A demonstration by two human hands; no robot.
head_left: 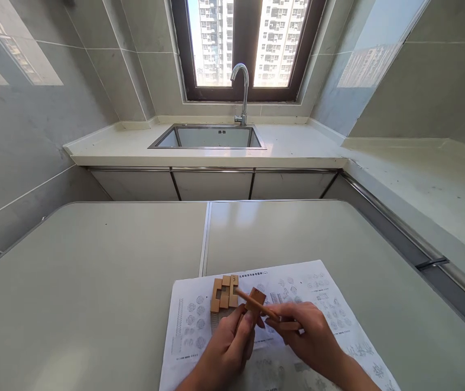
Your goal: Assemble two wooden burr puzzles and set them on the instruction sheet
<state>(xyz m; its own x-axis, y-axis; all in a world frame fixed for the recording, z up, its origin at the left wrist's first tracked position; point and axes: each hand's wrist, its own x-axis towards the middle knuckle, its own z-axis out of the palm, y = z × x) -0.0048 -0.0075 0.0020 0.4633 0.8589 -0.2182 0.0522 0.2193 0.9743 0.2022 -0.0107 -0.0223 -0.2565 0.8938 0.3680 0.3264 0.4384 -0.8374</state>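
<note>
Both hands' grip closes on 1 wooden puzzle piece [256,302]: left hand [228,347], right hand [309,339].

A pale desk [94,282] fills the lower half of the frame, split by a seam down its middle. Beyond it, a cream counter [297,146] runs across the centre and turns down the right edge. A steel sink [208,137] sits in it under a curved chrome faucet [242,92]. At top centre, a dark-framed window [245,49] shows sunlit apartment towers. Grey tiled walls [32,108] reflect daylight on both sides.
</note>
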